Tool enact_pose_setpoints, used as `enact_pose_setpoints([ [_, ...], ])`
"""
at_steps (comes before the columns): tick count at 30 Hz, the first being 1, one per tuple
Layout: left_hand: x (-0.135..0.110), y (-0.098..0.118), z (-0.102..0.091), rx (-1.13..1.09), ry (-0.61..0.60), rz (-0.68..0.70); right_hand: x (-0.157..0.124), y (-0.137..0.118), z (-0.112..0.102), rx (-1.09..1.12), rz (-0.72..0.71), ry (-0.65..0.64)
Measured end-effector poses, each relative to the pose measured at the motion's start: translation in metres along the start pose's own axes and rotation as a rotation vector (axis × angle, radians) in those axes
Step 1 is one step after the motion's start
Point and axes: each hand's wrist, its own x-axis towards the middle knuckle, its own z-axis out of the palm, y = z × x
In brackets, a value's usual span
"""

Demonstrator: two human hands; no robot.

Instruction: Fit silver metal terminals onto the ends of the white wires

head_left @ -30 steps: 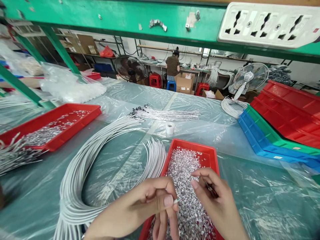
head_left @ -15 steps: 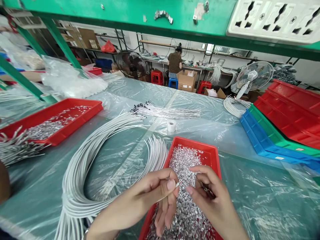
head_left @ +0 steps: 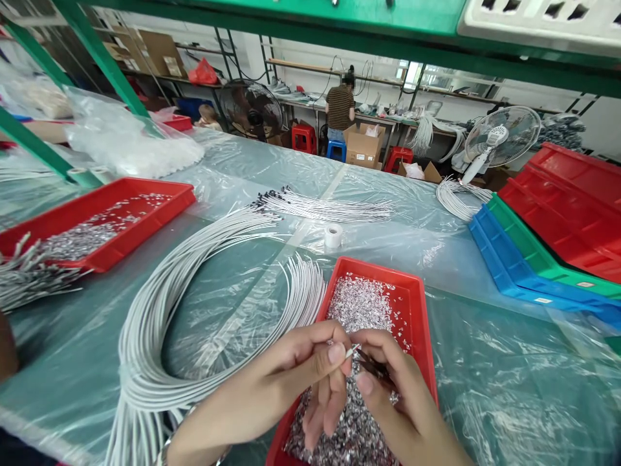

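Head view: left hand (head_left: 310, 369) pinches a wire end (head_left: 352, 351); right hand (head_left: 388, 388) grips a small dark piece, both over the red tray (head_left: 417, 304) of terminals (head_left: 361, 304) at 6 o'clock. Since a second ago, hands have closed together, tips now touching. Cable loop (head_left: 160, 310) lies at 9 o'clock on the tabletop (head_left: 485, 362).

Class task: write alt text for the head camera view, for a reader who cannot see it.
Two bare hands, left hand and right hand, pinch a thin white wire end over a red tray of small silvery metal pieces. White wire bundles curve across the plastic-covered table.
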Motion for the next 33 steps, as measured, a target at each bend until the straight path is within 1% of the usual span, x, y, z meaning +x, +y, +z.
enact_pose_setpoints([
  [4,0.0013,0.0013,-0.0012,0.019,-0.011,0.0,-0.003,0.0026,0.0,-0.024,0.057,0.014],
  [9,0.0023,-0.0024,-0.0003,0.025,-0.054,-0.017,-0.0005,0.0026,-0.0007,-0.074,-0.044,0.011],
  [12,0.0028,-0.0036,0.0005,0.047,-0.051,-0.02,0.0029,0.0018,-0.0007,-0.05,-0.064,0.012],
  [15,0.0038,-0.0034,0.001,0.05,-0.039,-0.022,0.0052,0.0012,-0.0009,0.017,-0.072,-0.015],
  [19,0.0052,-0.0035,0.0011,0.048,-0.038,-0.016,0.0049,0.0006,-0.0019,0.086,-0.013,-0.041],
  [23,0.006,-0.0058,0.0018,0.048,-0.038,-0.014,0.0018,0.0008,-0.0036,0.115,0.117,-0.067],
  [25,0.006,-0.0066,0.0024,0.038,-0.028,-0.011,0.0008,0.0007,-0.0045,0.165,0.167,-0.07],
  [29,0.006,-0.0048,0.0022,0.035,-0.028,-0.008,0.001,0.0,-0.0059,0.277,0.188,-0.076],
  [33,0.0069,-0.0059,0.0003,0.075,-0.036,-0.02,0.0009,0.0027,-0.0034,0.291,0.219,-0.04],
])
